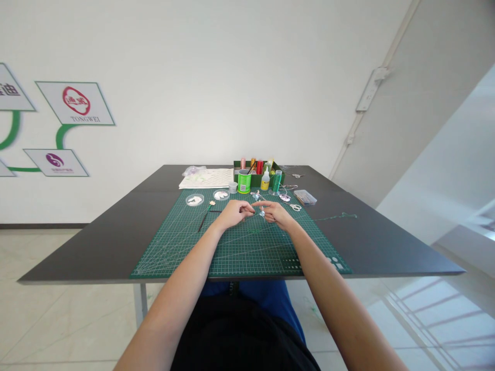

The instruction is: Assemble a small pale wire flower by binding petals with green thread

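Over the green cutting mat (247,252), my hands are close together in the middle. My left hand (236,212) is closed, thumb and fingers pinching what looks like a thin green stem, mostly hidden. My right hand (274,212) is bent around a small pale blue flower (262,213), its index finger reaching toward the left fingertips. To the left, a small cream flower on a green stem (211,204) lies near a dark thin stick (202,221). Green thread (340,216) trails off the mat to the right.
Behind the hands stand a green can (244,182), a glue bottle (265,180), a green thread spool (277,180) and a box of spools (260,167). Round dishes (195,200) sit left. White-handled scissors (295,207) and a clear case (305,197) lie right. A white pad (209,178) lies behind.
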A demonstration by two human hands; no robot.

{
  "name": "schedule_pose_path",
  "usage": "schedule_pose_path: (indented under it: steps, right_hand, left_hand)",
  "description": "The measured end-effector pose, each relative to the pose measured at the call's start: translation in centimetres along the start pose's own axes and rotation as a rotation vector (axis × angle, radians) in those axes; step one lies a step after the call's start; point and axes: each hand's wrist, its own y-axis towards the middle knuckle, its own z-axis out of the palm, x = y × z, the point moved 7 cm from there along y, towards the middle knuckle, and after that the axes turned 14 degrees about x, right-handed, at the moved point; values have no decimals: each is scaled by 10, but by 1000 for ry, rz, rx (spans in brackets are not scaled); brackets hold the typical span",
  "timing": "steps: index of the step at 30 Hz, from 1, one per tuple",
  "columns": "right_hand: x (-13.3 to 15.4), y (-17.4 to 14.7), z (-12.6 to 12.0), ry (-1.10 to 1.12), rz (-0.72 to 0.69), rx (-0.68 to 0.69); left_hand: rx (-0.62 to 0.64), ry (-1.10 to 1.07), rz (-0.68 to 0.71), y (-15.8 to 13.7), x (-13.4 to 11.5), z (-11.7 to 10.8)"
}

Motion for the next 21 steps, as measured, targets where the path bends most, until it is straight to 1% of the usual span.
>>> schedule_pose_path:
  steps: [9, 21]
  right_hand:
    - [-5, 1, -2, 0, 56, -3]
    - [-9, 2, -2, -2, 81, 26]
  left_hand:
    - [-30, -75, 36, -1, -4, -3]
    - [-54, -15, 29, -1, -5, -6]
